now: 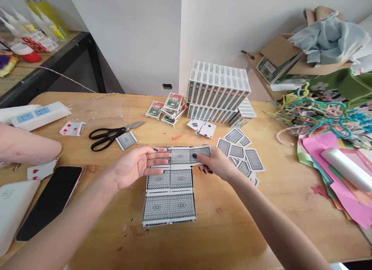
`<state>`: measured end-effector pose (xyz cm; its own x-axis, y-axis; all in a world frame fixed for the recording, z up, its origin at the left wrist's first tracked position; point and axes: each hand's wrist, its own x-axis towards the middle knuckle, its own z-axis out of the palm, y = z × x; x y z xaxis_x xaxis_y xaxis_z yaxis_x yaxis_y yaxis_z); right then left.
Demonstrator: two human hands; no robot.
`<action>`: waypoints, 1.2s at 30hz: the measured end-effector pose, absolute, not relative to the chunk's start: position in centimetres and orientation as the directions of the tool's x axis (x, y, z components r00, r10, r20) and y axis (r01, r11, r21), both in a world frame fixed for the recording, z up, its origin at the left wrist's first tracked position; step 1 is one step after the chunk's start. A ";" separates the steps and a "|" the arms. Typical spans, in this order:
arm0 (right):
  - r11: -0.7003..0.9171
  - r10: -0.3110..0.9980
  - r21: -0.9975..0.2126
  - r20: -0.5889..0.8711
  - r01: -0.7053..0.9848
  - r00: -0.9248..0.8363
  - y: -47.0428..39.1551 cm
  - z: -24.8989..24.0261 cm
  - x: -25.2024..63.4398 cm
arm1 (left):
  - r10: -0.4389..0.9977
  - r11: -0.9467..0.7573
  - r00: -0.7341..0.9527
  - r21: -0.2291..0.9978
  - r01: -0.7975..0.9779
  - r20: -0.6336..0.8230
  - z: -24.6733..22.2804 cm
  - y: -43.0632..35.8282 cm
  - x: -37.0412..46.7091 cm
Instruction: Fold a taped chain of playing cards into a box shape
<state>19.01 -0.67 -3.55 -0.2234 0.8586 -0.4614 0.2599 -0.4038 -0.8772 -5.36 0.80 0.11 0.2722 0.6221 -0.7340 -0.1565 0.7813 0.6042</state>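
Observation:
A panel of face-down playing cards lies on the wooden table in front of me, its cards set edge to edge in rows. My right hand pinches a card at the panel's top right corner, thumb on top and fingers beneath; the card sticks out past the panel's right edge. Over the panel's top left, my left hand is palm up with fingers stretched out, partly covering the cards there. Loose face-down cards are scattered right of my right hand. Two face-up cards lie beyond it.
Boxed card decks are stacked at the back, beside a few red-and-green boxes. Black scissors and a phone lie left. Another person's arm reaches in there. Yarn and coloured paper lie right.

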 end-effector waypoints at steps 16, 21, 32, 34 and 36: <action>-0.348 0.916 -0.937 -0.349 0.040 -0.197 -2.0 -6.1 18.3 | 0.647 0.760 0.265 0.629 -0.162 -0.714 -0.1 0.5 -5.6; -0.253 0.938 -0.945 -0.292 0.207 -0.188 -1.6 -4.9 18.4 | 0.651 0.755 0.267 0.642 -0.131 -0.711 -0.1 0.5 -5.4; -0.339 0.871 -0.927 -0.373 0.159 -0.320 -0.4 -6.0 18.9 | 0.647 0.759 0.273 0.636 -0.141 -0.712 -0.1 0.6 -5.5; -0.349 0.901 -0.932 -0.363 0.099 -0.238 -1.1 -6.3 18.4 | 0.647 0.759 0.274 0.636 -0.140 -0.712 -0.2 0.6 -5.5; -0.333 0.925 -0.938 -0.344 0.093 -0.162 -1.7 -6.1 17.9 | 0.648 0.757 0.275 0.639 -0.136 -0.710 -0.2 0.7 -5.5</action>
<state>17.90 -1.74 -6.12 -0.1615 0.9250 -0.3438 0.0927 -0.3327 -0.9385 -5.50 0.66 -0.19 0.2752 0.6484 -0.7098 -0.1361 0.7572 0.6388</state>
